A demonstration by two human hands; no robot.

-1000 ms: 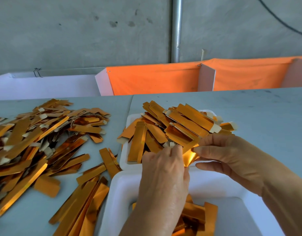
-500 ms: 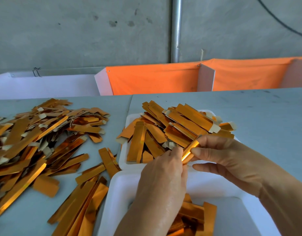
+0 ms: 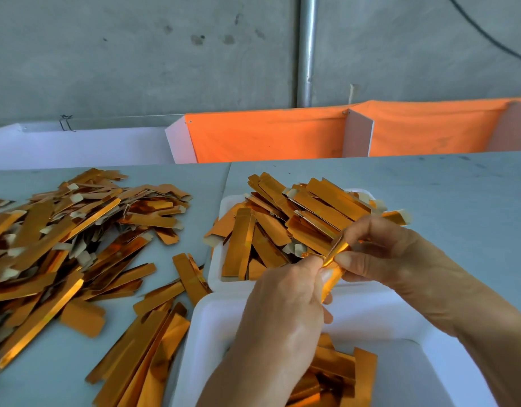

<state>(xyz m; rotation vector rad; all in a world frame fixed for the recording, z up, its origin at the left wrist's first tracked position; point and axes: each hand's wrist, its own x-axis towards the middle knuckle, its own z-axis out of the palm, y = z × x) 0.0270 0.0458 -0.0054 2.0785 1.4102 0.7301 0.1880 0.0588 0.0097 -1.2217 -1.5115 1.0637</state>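
Both hands hold one shiny gold card strip (image 3: 336, 251) above the gap between two white trays. My left hand (image 3: 285, 312) pinches its near end from below, thumb on top. Its far end is pinched between thumb and fingers of my right hand (image 3: 379, 254). The strip looks bent lengthwise along its middle. The far white tray (image 3: 216, 268) is heaped with flat gold strips (image 3: 300, 221). The near white tray (image 3: 212, 318) holds several folded gold pieces (image 3: 338, 374), partly hidden by my left wrist.
A big loose pile of gold strips (image 3: 62, 239) covers the grey table (image 3: 459, 201) on the left, with more strips (image 3: 142, 356) beside the near tray. Behind the table stand orange cloth-lined bins (image 3: 268, 136), a white bin (image 3: 77, 145), a concrete wall and a metal pipe (image 3: 307, 51).
The strip has been lifted from the far tray's heap and turned end-on between both hands. My right hand has risen and its fingers have closed round the strip's far end.
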